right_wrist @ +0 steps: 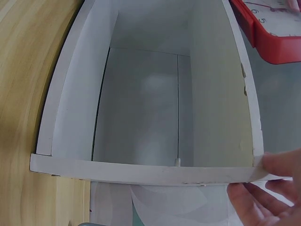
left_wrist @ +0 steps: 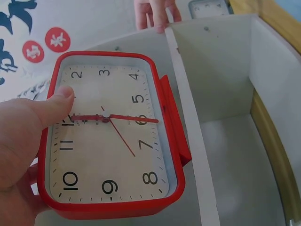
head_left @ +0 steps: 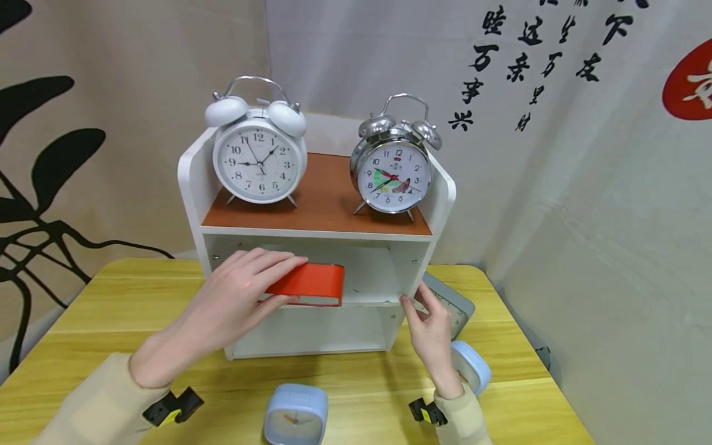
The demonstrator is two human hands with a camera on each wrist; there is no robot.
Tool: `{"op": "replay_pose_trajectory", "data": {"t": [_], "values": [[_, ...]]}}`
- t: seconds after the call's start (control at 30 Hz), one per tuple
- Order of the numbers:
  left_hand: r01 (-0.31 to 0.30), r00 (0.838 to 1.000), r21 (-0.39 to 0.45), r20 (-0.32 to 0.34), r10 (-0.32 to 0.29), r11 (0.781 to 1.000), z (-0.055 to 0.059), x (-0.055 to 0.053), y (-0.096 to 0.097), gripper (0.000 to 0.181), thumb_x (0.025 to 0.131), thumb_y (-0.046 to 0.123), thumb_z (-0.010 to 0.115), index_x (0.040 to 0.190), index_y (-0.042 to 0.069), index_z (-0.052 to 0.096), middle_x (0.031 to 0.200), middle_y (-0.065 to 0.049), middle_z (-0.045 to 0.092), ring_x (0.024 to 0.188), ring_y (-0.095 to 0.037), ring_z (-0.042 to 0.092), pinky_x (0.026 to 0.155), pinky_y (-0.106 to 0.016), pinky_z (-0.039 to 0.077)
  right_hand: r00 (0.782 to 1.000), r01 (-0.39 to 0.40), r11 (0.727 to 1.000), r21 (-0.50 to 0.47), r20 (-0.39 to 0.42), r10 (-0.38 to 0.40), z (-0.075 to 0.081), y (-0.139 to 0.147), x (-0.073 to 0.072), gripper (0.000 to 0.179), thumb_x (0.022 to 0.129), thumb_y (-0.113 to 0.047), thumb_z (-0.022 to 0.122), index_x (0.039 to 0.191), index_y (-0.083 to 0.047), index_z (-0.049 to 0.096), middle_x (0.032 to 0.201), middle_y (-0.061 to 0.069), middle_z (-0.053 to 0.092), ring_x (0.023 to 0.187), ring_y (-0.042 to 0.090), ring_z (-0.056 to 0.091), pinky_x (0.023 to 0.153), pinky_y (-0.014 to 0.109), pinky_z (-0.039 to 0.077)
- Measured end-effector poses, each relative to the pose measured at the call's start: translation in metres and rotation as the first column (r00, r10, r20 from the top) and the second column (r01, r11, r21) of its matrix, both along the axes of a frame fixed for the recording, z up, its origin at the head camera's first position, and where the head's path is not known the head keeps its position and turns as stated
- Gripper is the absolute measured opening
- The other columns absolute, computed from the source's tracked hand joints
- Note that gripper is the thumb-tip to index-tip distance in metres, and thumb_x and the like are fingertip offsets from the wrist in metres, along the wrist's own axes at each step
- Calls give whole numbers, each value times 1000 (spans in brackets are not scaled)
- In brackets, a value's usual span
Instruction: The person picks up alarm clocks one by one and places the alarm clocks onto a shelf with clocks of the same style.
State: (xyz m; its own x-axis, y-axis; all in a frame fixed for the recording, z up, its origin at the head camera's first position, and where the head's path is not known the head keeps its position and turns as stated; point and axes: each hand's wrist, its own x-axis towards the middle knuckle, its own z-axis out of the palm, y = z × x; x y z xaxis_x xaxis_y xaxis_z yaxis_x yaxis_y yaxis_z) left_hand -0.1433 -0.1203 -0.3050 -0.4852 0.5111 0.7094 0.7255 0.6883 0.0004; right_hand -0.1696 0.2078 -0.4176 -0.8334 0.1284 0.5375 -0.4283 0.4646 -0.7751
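Observation:
A red rectangular clock (left_wrist: 106, 141) is in my left hand (head_left: 239, 290), at the middle compartment of a white shelf unit (head_left: 317, 233). In the left wrist view my thumb lies over its white face, while the other fingers are behind it and partly hidden. The red clock (head_left: 311, 284) shows only its top and one side in the head view. My right hand (head_left: 431, 327) grips the right side panel of the shelf unit (right_wrist: 155, 175), near the middle board's end. Its thumb and fingers lie on either side of that panel.
On the brown top board stand a white twin-bell alarm clock (head_left: 259, 161) and a silver one (head_left: 394, 176). A blue clock (head_left: 296, 414) lies at the table's front. Another blue clock (head_left: 471, 368) and a grey clock (head_left: 453, 303) lie by my right hand on the wooden table (head_left: 139, 303).

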Motion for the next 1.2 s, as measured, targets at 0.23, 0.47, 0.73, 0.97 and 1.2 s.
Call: {"op": "replay_pose_trajectory", "data": {"t": [0.23,0.47,0.73,0.97,1.2], "values": [[-14,999,-27,36,15,1000,6,-6,3,60,77,15,93,133,10,72,123,-8,78,107,-27,71,89,-46,63,1000,-4,1000,3,-3,4,0,0,-1,46,103,-4,65,149,-3,58,134,23,72,118,39,73,89,42,68],[-32,995,-58,87,37,998,8,-11,5,57,79,17,92,132,10,72,121,-8,78,104,-27,70,86,-45,63,1000,7,1000,3,15,-7,0,0,-2,47,101,-2,67,147,-5,60,134,22,72,119,39,73,88,43,68],[-39,998,-85,43,42,996,7,-15,7,55,81,21,92,132,10,73,120,-7,78,104,-28,70,85,-45,63,1000,11,1000,-1,23,-11,1,0,0,48,100,-2,68,148,-6,60,134,21,73,118,38,73,87,44,68],[-68,992,-141,-118,51,988,6,-17,9,57,77,19,94,130,16,75,118,-8,79,103,-28,73,83,-44,63,1000,12,1000,6,11,-12,1,1,0,46,102,-2,66,148,-4,59,134,22,72,118,38,73,89,43,68],[-99,965,-166,-258,53,981,1,-18,12,52,77,12,93,126,10,75,120,-15,76,106,-33,71,83,-44,67,1000,15,1000,11,13,-16,1,0,0,46,102,-3,65,148,-5,59,135,22,72,118,38,73,89,44,68]]}}
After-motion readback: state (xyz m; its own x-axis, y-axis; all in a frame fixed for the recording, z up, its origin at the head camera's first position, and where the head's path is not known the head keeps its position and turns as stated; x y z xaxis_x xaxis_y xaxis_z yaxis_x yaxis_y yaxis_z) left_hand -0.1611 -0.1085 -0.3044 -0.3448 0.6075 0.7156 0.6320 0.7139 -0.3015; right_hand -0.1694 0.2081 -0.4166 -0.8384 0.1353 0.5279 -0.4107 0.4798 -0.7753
